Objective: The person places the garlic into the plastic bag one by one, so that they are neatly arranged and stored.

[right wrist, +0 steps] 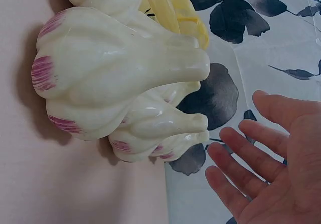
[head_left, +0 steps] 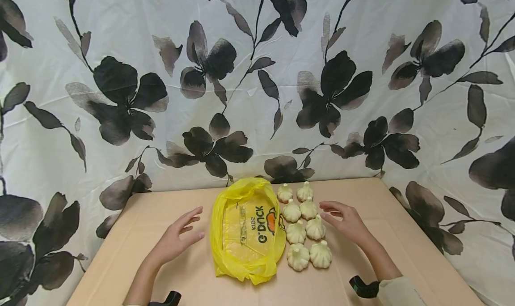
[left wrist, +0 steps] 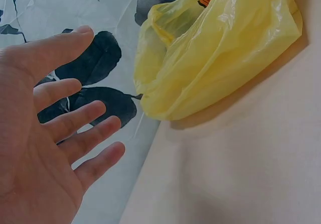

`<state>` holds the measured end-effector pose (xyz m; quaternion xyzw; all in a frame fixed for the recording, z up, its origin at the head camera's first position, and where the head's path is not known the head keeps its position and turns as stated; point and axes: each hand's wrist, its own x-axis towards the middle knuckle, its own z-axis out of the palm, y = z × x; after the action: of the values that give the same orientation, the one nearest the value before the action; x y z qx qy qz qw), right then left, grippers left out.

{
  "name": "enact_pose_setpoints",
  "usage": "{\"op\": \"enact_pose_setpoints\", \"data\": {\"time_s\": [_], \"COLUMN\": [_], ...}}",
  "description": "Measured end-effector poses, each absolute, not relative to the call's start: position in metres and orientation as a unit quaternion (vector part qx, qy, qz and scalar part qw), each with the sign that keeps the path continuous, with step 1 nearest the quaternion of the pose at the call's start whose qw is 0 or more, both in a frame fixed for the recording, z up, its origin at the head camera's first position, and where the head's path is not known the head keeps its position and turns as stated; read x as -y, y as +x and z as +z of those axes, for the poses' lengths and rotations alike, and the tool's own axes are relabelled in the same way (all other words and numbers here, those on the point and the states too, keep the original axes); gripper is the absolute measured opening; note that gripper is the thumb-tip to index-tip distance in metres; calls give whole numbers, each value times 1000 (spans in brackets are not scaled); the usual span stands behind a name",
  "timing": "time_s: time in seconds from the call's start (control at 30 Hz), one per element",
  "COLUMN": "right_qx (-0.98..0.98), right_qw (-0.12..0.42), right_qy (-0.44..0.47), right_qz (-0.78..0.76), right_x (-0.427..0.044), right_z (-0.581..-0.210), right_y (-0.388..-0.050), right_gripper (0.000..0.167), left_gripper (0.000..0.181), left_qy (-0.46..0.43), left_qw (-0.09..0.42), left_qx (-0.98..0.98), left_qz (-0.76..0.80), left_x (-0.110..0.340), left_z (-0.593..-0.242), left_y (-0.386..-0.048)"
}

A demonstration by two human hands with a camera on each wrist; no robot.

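A yellow plastic bag (head_left: pixel 252 270) with printed lettering sits mid-table, its mouth spread wide and upward. To its right, several white garlic bulbs (head_left: pixel 298 257) stand in two columns, stems up; pinkish streaks show near the base of one glossy bulb (right wrist: pixel 115 68) in the right wrist view. My left hand (head_left: pixel 177 239) hovers left of the bag, fingers spread and slightly bent, touching nothing. The bag's side (left wrist: pixel 215 68) shows beyond that hand in the left wrist view. My right hand (head_left: pixel 348 221) is held just right of the bulbs, its fingers loosely extended and holding nothing.
The tan tabletop (head_left: pixel 193 279) ends at a back edge against a white cloth (head_left: pixel 257 118) printed with dark flowers. A black wrist strap piece (head_left: pixel 364 287) is on the right wrist, and another (head_left: pixel 170 298) is on the left.
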<state>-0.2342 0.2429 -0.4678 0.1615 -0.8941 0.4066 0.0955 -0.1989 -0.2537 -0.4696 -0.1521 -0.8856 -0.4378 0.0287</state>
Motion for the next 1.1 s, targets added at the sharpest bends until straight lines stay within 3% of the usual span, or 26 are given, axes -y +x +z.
{"op": "enact_pose_setpoints", "data": {"time_s": [1.1], "right_qx": [887], "right_qw": [80], "right_qy": [150], "right_qz": [429], "right_x": [-228], "right_z": [-484], "right_y": [-218], "right_gripper": [40], "left_gripper": [57], "left_qy": [-145], "left_qw": [2], "left_qx": [855], "left_qz": [-499], "left_x": [246], "left_z": [-487], "left_y": [-201]}}
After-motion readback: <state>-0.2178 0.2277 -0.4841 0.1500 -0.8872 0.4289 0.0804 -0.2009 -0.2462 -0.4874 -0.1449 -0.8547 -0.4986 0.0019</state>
